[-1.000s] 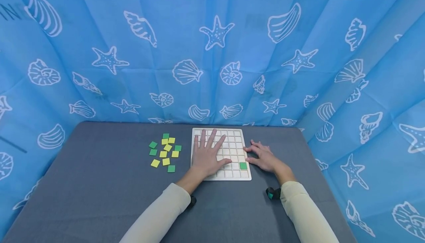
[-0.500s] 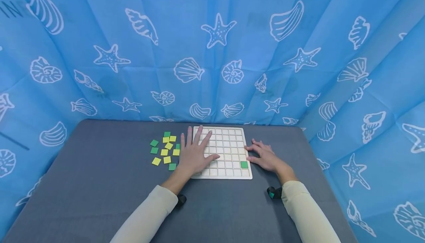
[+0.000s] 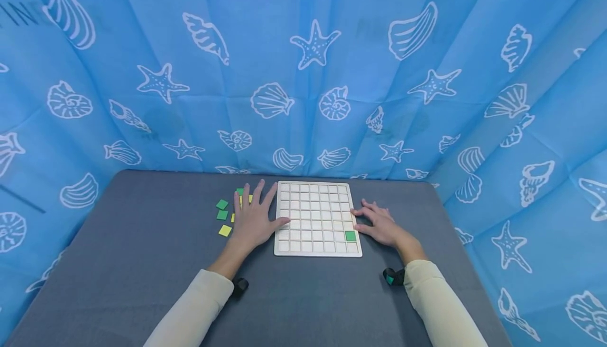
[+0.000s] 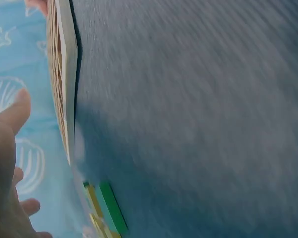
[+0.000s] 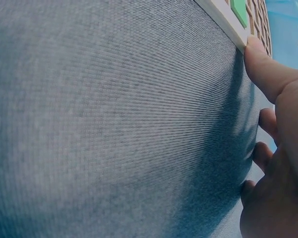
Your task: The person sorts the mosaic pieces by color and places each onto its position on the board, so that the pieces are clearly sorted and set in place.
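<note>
A white gridded board [image 3: 317, 254] lies on the table, a green square tile [image 3: 350, 236] in its grid near the lower right corner. Left of the board, my left hand [image 3: 255, 222] spreads its fingers over the loose tiles and covers part of them. Nothing shows in its grip; in the left wrist view it hangs above the table, apart from a green tile [image 4: 112, 208]. My right hand [image 3: 381, 227] lies at the board's right edge. In the right wrist view its thumb [image 5: 268, 69] touches the rim, the other fingers loosely bent.
Beyond the left hand's fingers, green tiles [image 3: 222, 204] and a yellow tile [image 3: 225, 230] lie loose on the grey table [image 3: 142, 263]. A blue curtain [image 3: 303, 126] with white shells and starfish hangs behind the table and along its sides.
My left hand has moved left, from above the board to over the loose tiles. The right hand has stayed at the board's right edge.
</note>
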The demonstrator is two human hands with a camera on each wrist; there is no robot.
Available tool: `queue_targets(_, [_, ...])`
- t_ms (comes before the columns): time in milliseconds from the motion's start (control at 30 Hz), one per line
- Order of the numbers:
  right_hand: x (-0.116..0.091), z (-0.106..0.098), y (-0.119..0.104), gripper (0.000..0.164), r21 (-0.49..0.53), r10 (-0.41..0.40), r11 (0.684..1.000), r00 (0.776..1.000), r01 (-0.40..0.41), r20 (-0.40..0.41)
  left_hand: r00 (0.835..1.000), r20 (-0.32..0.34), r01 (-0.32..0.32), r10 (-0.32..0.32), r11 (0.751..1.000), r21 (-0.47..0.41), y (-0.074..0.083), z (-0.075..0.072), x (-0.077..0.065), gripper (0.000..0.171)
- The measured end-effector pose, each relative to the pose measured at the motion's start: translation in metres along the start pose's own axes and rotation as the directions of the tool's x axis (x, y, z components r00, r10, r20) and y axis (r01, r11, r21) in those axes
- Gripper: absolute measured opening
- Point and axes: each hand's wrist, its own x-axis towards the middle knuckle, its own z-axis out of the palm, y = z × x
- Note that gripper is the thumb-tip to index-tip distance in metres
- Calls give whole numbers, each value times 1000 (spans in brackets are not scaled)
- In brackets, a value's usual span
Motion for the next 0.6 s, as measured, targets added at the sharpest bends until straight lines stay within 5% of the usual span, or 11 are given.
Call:
queue_targets(200, [1, 1, 0, 52, 4, -1, 1000, 1000, 1, -3, 998, 19, 54, -54, 998, -21, -15, -9, -2, 94])
queue_targets(600, [-1, -1, 0, 54, 13, -3, 1000, 1000, 3, -7, 991, 44, 132, -130, 990, -51, -29, -18, -1, 60])
